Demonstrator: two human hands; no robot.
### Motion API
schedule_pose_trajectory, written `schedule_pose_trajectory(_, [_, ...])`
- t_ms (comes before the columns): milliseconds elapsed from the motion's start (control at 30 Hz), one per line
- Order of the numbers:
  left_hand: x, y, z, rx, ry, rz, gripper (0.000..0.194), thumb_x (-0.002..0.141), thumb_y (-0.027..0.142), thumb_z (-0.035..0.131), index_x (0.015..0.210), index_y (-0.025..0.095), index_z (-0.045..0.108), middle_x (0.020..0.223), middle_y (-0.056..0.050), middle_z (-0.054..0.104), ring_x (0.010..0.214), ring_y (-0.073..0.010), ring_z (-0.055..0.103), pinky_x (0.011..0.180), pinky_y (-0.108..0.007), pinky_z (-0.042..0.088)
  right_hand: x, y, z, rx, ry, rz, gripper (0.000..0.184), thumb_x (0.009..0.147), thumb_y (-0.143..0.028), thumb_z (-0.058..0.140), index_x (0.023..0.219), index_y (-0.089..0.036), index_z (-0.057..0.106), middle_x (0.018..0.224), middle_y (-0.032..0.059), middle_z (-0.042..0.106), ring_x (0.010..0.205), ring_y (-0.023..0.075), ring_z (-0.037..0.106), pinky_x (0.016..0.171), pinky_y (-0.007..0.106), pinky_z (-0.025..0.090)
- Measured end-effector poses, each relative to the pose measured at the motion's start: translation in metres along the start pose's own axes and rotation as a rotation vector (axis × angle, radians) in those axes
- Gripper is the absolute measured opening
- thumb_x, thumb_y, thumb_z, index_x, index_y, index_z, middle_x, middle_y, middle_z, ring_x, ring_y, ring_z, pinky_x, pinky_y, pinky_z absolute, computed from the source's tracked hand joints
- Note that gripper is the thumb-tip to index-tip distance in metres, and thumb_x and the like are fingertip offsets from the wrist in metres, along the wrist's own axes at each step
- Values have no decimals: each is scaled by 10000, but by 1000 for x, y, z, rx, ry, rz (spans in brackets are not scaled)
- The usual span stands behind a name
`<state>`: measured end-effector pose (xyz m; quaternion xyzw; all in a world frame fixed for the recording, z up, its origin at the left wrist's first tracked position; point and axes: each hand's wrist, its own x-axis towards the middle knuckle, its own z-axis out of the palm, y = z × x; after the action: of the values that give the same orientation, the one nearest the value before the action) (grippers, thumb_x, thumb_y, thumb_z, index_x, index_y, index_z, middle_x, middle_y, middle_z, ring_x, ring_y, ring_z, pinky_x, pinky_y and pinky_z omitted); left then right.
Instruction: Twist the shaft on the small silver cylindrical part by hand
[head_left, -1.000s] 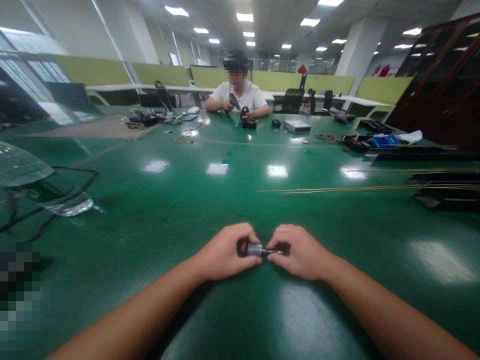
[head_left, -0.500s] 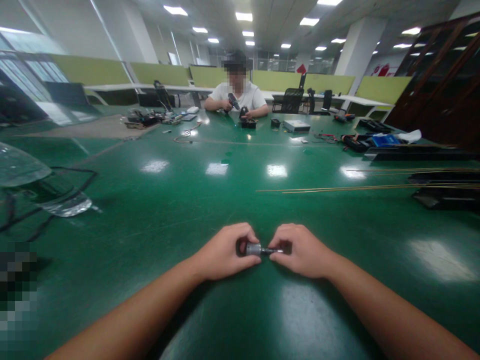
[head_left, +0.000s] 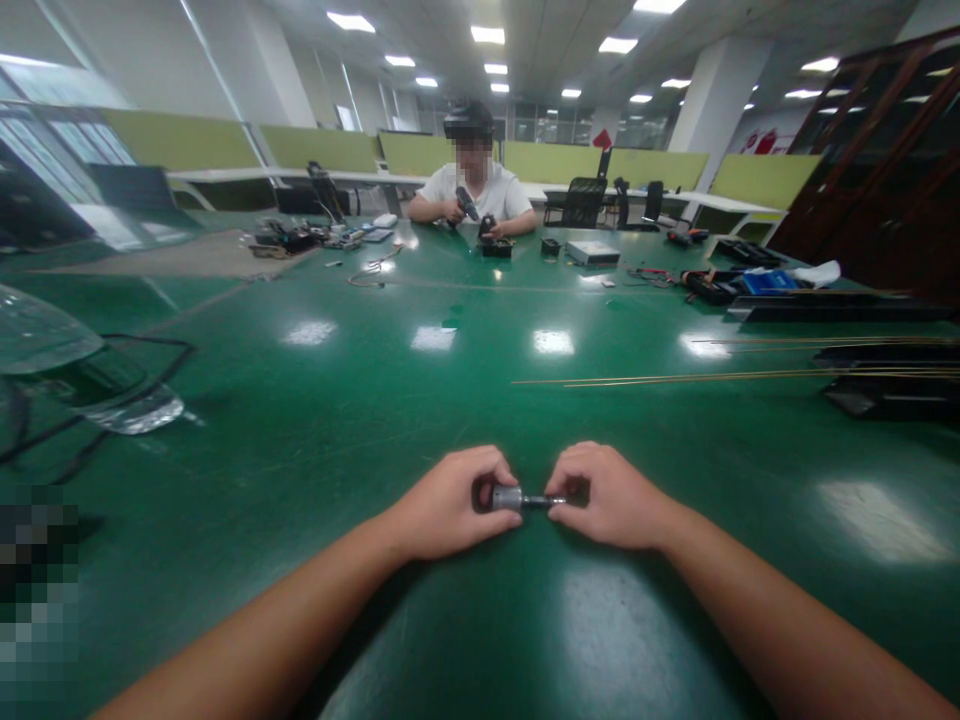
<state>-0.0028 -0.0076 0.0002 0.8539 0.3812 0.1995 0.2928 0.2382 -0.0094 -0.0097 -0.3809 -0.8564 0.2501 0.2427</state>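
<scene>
Right hand (head_left: 613,497) has slid outward, fingers pinching thin dark metal shaft (head_left: 535,502); left hand (head_left: 444,503) pinches silver-grey metal cylinder (head_left: 508,498), I judge for steadiness.

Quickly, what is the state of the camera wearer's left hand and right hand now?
Left hand: closed, holding the grey metal cylinder.
Right hand: closed, thumb and fingers pinching the thin shaft beside it.

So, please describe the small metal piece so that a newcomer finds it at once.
Find the green table; at its near side, the wearer's left hand and right hand face each other. The small metal piece is held between them. Unlike the long thin rods beyond, it is short: a thick grey cylinder with a slim shaft.
</scene>
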Motion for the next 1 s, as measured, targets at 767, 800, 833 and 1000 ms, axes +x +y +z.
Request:
schedule_pose_trajectory(767, [-1, 2, 0, -2, -13, -12, 211, 780, 299, 733, 884, 161, 611, 820, -9, 594, 702, -140, 545, 645, -243, 410, -5, 19, -29, 12, -111, 156, 75, 646, -155, 752, 704, -171, 706, 680, -3, 665, 663, 141, 588, 648, 259, 442])
schedule_pose_trajectory(800, [-1, 2, 0, 1, -13, -15, 210, 777, 298, 735, 878, 160, 612, 818, -10, 593, 704, -142, 544, 644, -244, 409, -5, 19, -29, 15, -113, 152, 74, 647, -160, 755, 702, -173, 707, 676, -5, 668, 663, 142, 591, 660, 264, 445])
schedule_pose_trajectory(833, [-1, 2, 0, 3, -13, -17, 211, 774, 297, 736, 875, 160, 613, 818, -10, 593, 706, -143, 543, 643, -244, 408, -5, 19, -29, 18, -114, 145, 72, 649, -165, 757, 699, -175, 707, 674, -7, 672, 665, 144, 595, 676, 271, 448])
schedule_pose_trajectory(1000, [0, 1, 0, -11, 1, -9, 198, 767, 286, 731, 866, 162, 613, 806, -8, 589, 702, -142, 534, 637, -239, 406, -2, 15, -22, 16, -114, 91, 71, 674, -185, 771, 715, -189, 713, 713, -11, 697, 692, 148, 621, 784, 316, 443])
